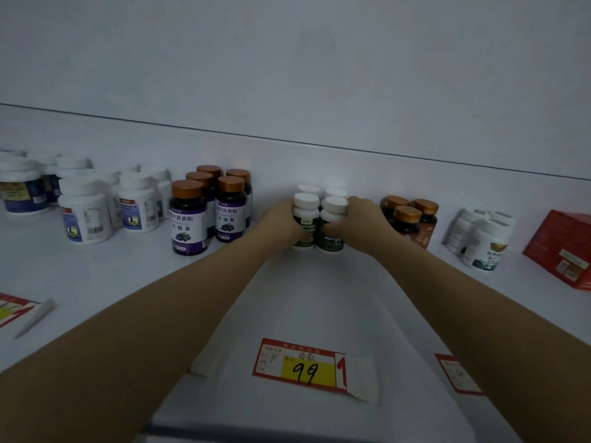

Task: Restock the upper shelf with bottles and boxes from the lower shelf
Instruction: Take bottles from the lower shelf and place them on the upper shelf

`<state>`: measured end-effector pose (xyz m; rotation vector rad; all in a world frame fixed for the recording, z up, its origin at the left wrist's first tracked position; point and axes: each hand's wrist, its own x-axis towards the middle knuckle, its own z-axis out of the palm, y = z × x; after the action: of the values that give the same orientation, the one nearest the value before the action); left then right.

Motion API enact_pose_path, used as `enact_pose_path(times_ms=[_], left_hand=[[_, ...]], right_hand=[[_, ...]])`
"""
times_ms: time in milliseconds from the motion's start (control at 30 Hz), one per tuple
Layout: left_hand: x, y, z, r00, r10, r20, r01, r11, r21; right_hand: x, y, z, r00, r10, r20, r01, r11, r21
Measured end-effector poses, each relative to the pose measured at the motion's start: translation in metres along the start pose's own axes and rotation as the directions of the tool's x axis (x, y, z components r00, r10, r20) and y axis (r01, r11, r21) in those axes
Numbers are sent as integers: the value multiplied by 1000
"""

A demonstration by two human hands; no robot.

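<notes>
Several white-capped bottles with green labels (pixel 319 219) stand in a tight cluster at the back middle of the white shelf (pixel 303 298). My left hand (pixel 279 222) grips the front left bottle from its left side. My right hand (pixel 358 220) grips the front right bottle from its right side, fingers curled round its body. Both forearms reach in from the bottom corners. Two more bottles of the cluster stand just behind, only their caps showing.
Purple-labelled bottles with copper caps (pixel 208 209) stand to the left, white bottles (pixel 96 206) farther left. Brown copper-capped bottles (pixel 412 219), white bottles (pixel 479 241) and a red box (pixel 563 247) stand to the right. A "99" price tag (pixel 300 367) lies at the front edge.
</notes>
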<state>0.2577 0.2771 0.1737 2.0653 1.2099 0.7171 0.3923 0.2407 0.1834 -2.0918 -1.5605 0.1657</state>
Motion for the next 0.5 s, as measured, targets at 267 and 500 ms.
enact_pose_path(times_ms=[267,500], left_hand=[[-6,3,2,992,-122,28,120,992,42],[-58,28,-18,985,-120,123,48,880,472]], right_hand=[[-16,2,-9,992,29,123,-24,999,-37],[-75,-3,-43,947,121,297,-18,945,-326]])
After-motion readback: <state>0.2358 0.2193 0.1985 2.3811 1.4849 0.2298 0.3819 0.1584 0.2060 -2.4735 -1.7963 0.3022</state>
